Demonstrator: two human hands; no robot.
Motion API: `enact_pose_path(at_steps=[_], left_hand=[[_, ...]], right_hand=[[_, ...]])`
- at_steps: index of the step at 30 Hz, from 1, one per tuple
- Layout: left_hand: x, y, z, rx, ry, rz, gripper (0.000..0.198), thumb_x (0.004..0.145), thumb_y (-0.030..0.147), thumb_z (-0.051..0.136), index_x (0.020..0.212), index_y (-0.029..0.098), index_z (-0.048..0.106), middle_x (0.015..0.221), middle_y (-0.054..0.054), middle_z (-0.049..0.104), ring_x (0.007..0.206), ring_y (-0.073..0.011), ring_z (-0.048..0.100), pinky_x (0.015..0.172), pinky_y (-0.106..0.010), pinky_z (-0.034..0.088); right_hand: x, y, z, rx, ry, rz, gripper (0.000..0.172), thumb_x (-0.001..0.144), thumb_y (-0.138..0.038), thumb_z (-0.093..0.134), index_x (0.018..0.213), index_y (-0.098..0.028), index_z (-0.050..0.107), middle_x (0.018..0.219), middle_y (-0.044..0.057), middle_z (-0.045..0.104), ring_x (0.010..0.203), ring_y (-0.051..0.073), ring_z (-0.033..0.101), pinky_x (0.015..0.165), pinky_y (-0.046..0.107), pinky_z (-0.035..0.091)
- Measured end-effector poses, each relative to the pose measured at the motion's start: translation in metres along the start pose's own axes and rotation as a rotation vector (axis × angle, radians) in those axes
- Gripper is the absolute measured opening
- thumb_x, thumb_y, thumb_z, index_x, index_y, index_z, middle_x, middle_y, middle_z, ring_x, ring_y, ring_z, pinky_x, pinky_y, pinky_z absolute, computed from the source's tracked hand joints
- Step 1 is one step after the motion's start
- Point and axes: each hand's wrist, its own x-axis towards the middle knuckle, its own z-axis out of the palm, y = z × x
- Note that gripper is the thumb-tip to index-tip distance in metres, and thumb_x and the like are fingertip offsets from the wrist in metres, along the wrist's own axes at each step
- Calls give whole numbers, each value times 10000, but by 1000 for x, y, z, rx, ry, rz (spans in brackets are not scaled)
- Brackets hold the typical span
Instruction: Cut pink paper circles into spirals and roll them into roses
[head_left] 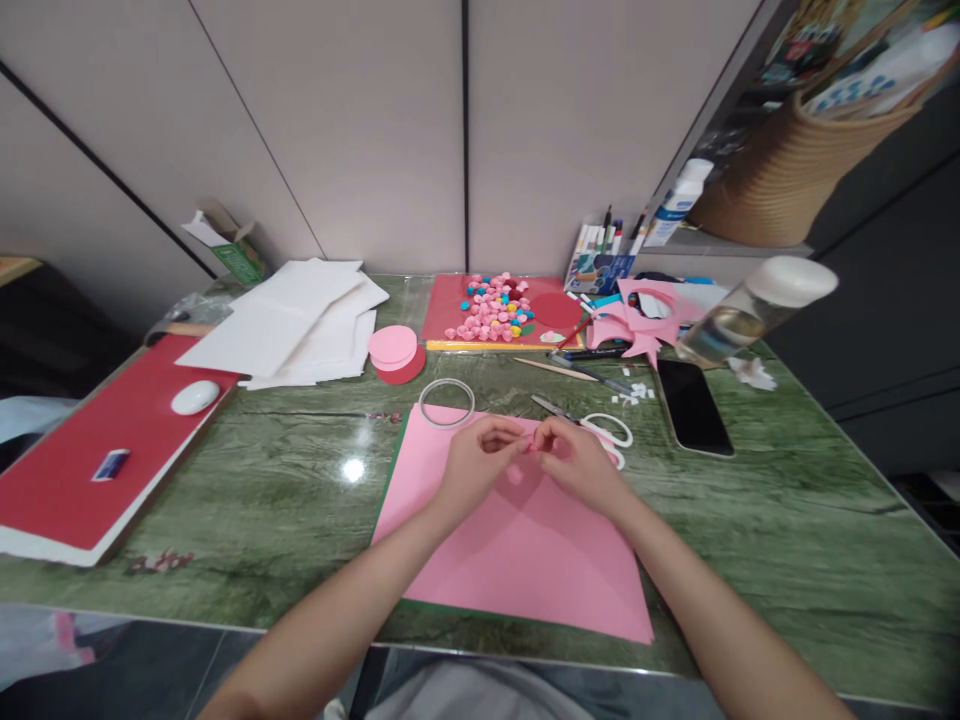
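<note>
My left hand (480, 462) and my right hand (574, 462) meet over a large pink sheet (517, 545) on the green table (285, 490). Both have their fingers curled and pinched together around a small pink paper piece (531, 446) held between the fingertips. A small pink scrap (514, 474) lies on the sheet just beneath the hands. White-handled scissors (600, 425) lie right behind my right hand. A clear tape ring (446, 401) rests at the sheet's far left corner.
A red board with a pile of small pink, blue and yellow paper bits (495, 308) sits at the back. A black phone (694, 405), a bottle (750, 310), white sheets (296, 322), pink discs (394, 350), a white mouse (195, 397) on a red pad (90, 460).
</note>
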Motion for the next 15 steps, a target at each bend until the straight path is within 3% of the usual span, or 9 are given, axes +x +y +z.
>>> enact_pose_path(at_steps=[15], left_hand=[[7,-5,-2,-88,-76,-150,326,541,195,760,825,140,610,851,-61,682,815,-168,646,771,-298,498]], right_hand=[[-2,-3,-10,-234,-2,-139,77,667,-141,545,705,-207,556,744,-12,613,739,153,542,727,309,370]])
